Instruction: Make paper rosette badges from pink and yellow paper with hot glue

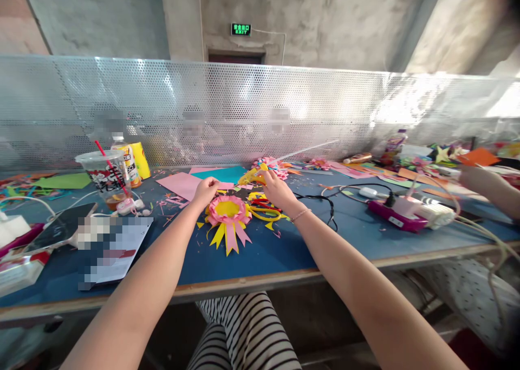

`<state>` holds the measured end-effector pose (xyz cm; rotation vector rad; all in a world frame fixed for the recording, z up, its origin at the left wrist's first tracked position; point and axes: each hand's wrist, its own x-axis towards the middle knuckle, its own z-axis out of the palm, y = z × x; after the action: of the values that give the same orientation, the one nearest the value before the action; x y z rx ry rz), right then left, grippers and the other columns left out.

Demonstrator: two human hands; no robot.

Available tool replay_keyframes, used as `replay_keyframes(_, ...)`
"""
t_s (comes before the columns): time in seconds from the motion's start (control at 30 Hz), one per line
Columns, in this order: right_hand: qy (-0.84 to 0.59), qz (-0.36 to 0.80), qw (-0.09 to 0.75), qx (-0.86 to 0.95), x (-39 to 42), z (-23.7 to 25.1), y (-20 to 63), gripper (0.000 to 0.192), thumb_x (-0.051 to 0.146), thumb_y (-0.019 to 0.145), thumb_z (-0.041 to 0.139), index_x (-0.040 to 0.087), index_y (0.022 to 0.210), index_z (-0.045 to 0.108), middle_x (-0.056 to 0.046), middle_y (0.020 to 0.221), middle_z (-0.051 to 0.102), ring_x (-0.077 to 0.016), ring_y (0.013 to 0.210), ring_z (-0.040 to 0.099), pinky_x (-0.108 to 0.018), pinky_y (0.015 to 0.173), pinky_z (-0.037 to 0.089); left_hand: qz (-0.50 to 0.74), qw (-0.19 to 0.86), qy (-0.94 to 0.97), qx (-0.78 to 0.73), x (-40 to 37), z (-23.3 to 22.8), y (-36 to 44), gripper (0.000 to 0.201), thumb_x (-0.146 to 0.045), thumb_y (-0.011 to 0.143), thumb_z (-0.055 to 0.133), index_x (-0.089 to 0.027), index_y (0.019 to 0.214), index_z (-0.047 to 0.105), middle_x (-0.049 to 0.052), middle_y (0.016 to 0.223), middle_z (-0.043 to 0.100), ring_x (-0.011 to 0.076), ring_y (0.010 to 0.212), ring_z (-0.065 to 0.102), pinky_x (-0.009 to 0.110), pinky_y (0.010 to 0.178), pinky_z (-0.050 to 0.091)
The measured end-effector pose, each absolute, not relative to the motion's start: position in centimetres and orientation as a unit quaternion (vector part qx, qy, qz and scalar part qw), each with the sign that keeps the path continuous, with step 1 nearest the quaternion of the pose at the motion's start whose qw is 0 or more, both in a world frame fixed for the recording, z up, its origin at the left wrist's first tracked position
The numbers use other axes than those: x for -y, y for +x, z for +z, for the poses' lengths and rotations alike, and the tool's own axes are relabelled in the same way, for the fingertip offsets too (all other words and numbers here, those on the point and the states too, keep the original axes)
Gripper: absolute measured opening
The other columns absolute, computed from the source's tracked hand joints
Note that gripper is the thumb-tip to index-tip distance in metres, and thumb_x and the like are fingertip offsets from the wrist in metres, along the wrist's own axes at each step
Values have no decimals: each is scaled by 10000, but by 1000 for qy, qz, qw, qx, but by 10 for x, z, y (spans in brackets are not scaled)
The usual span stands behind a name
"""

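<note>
My right hand (276, 188) is wrapped round a yellow glue gun (252, 174), its nozzle pointing left; a long pale stick (309, 150) slants up behind it. To the left, my left hand (206, 192) has its fingers pinched together beside a small pink paper strip (225, 186); whether the strip is in the fingers is hard to make out. Between my forearms lies a pink and yellow paper rosette (228, 209) with pointed ribbon tails (231, 239). Yellow-handled scissors (266, 214) rest just right of the rosette, below my right hand.
Pink paper (175, 185) and blue paper (225, 174) lie behind my hands among scraps. At left are a plastic cup (101, 175), a bottle (132, 167) and a phone (60, 229). A purple power strip (398, 215) with cables lies right, near another person's hand (481, 181).
</note>
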<state>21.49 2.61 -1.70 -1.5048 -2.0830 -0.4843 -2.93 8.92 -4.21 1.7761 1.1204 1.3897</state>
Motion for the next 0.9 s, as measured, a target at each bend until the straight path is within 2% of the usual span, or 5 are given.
replay_keyframes(0.47,-566,-144,313,749,-30,-23,216,487,147,812,415,174,1298,381,-173,1274,466,-225,871,598,-369,737,495,516,345,672,-404,-84,-39,-26,171,-353,683,579,-190,665,533,-29,521,511,119,512,488,239,528,386)
replay_keyframes(0.63,-600,-129,340,712,-34,-25,223,535,287,798,538,204,1300,370,-158,1222,495,-248,910,598,-373,736,489,523,358,658,-406,-83,-38,-26,188,-371,671,590,-187,682,552,-43,492,483,100,473,447,227,485,352)
replay_keyframes(0.77,-659,-118,321,669,-42,-31,238,520,359,782,576,202,1250,412,-150,1090,562,-270,869,610,-376,698,484,547,394,623,-396,-85,-36,-25,189,-341,626,645,-179,674,561,-51,506,494,71,437,410,213,448,329)
replay_keyframes(0.9,-713,-118,268,636,-50,-43,255,521,354,785,580,121,1229,439,-197,1045,573,-303,913,596,-415,754,470,565,458,574,-377,-82,-31,-21,213,-268,565,705,-164,680,558,-30,567,574,78,498,509,218,521,422)
